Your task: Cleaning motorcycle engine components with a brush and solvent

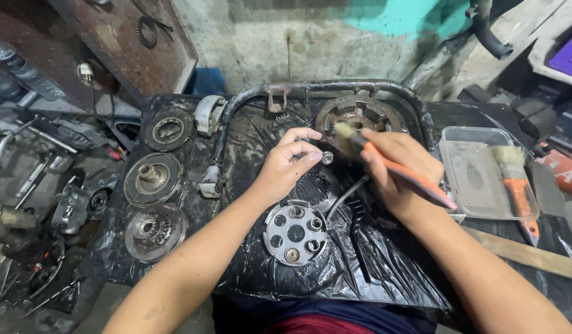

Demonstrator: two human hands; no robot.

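Your left hand (284, 166) pinches a small metal bush (327, 158) at its fingertips; your right hand (394, 170) is closed on an orange brush (391, 166), bristles just above the bush. A round plate (296, 232) lies below your left hand, a tray (483, 176) right of the brush.

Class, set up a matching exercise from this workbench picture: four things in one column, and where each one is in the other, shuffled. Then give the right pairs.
Things:
1. Small metal ring
2. Orange-handled brush
3. Second brush
4. Round plate with holes

Places:
A. Lying across the clear plastic tray
B. Pinched in the left hand's fingertips
C. Flat on the black plastic sheet, nearest the person
D. Gripped in the right hand, bristles pointing to the rusty round part

Pairs: 1-B, 2-D, 3-A, 4-C
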